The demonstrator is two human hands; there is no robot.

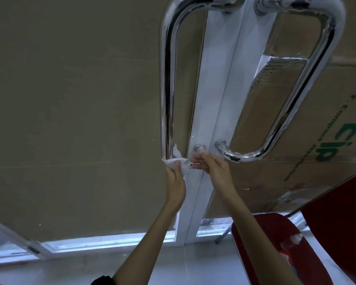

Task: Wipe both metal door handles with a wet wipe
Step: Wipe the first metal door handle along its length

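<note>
Two shiny metal U-shaped handles stand side by side on a white double door. The left handle [167,79] runs down to its lower bend, where a white wet wipe [178,161] is wrapped around it. My left hand [175,182] grips that wipe from below. My right hand [212,167] pinches the lower horizontal end of the same handle, just under its round mount [200,148]. The right handle [296,95] hangs untouched, its lower curve to the right of my right hand.
A red chair [280,239] stands at the lower right, close to my right forearm, with a small packet [290,262] on its seat. Brown cardboard [317,124] with green print covers the door glass. The white centre door frame [214,99] runs between the handles. Pale floor lies below.
</note>
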